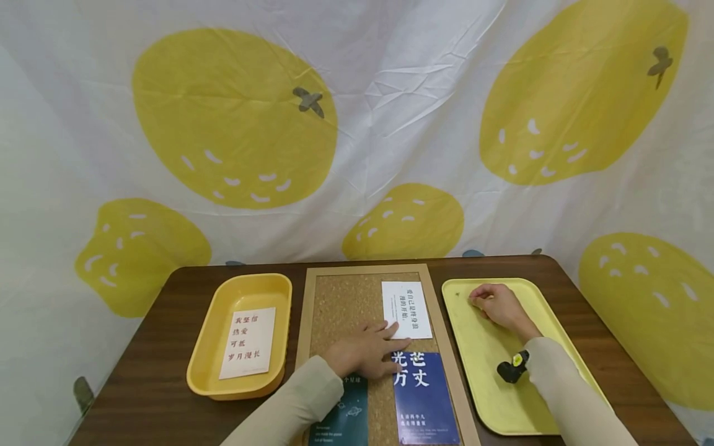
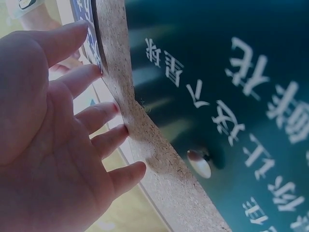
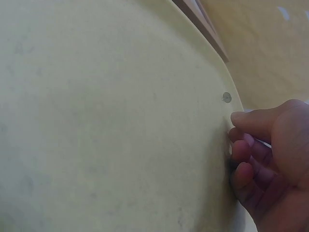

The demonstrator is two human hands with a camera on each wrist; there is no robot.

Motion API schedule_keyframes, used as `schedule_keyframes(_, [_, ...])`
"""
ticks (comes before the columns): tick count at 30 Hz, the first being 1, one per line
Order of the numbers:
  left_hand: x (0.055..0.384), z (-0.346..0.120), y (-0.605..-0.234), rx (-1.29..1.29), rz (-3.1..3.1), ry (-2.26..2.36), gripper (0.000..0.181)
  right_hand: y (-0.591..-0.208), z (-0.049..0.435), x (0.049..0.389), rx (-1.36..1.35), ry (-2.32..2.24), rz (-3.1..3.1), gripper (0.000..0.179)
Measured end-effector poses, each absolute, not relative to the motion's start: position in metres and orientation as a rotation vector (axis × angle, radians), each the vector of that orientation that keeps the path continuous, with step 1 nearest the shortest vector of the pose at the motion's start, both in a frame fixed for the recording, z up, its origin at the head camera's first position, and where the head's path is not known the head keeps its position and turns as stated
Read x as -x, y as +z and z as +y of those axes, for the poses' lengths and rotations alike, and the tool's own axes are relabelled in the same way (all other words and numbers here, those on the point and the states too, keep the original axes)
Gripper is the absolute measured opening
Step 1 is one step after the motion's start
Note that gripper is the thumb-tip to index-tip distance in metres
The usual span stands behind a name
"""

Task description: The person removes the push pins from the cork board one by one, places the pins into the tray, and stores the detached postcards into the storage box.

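The work in hand looks like pinning cards to the cork board (image 1: 346, 303), and the step seems to be fetching a tack for the white card (image 1: 409, 310) at the board's far right corner. The left hand (image 1: 365, 350) lies over the middle of the board, fingers spread and gripping nothing, tips reaching the near edge of that card. The right hand (image 1: 499, 306) is over the yellow tray (image 1: 480, 384), right of the board, fingers curled and tips close together; whether they pinch anything I cannot tell. Just beside them lies a tack (image 3: 227, 97). The next move probably calls for a fine fingertip grip, then pressing a point through a card corner into the cork. The white card looks thin and flat, its dark lettering turned sideways; the tack has a small, round, dull metallic head. Nearer on the board, a blue card (image 1: 425, 402) lies right and a dark green card (image 1: 351, 415) left.
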State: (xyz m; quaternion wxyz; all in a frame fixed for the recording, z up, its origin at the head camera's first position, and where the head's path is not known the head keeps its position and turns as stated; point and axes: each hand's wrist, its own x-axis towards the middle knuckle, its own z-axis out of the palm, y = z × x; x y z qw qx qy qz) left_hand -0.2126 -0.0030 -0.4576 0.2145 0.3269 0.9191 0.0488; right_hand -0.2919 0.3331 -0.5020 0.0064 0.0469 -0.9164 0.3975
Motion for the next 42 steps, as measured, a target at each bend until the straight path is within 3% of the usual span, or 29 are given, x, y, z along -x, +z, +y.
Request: schedule_keyframes(42, [0.2122, -0.0023, -0.4564, -0.899, 2.56, 0.139, 0.058, -0.499, 0.3292, 0.2914, -0.184, 1.163, -2.868, 0.015])
